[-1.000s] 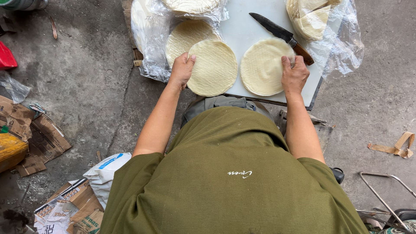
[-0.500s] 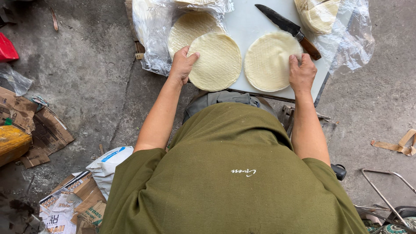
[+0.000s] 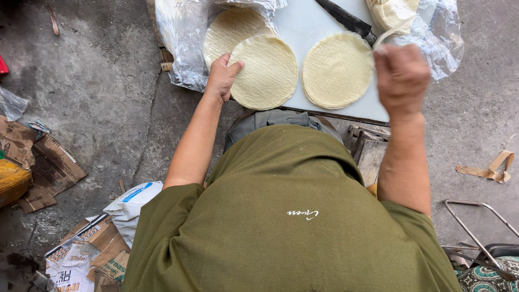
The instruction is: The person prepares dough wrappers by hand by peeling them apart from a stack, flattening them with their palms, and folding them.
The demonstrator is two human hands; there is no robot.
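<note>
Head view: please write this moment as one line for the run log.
left hand flat on left wrapper | right hand raised, pinching wrapper edge | board | knife

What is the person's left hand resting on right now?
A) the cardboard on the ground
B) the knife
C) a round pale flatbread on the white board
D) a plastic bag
C: the left hand lies on the edge of the round pale flatbread on the white board.

A single head-worn camera looks steeply down, close over the person's chest, facing the white board (image 3: 303,27) beyond both hands.
</note>
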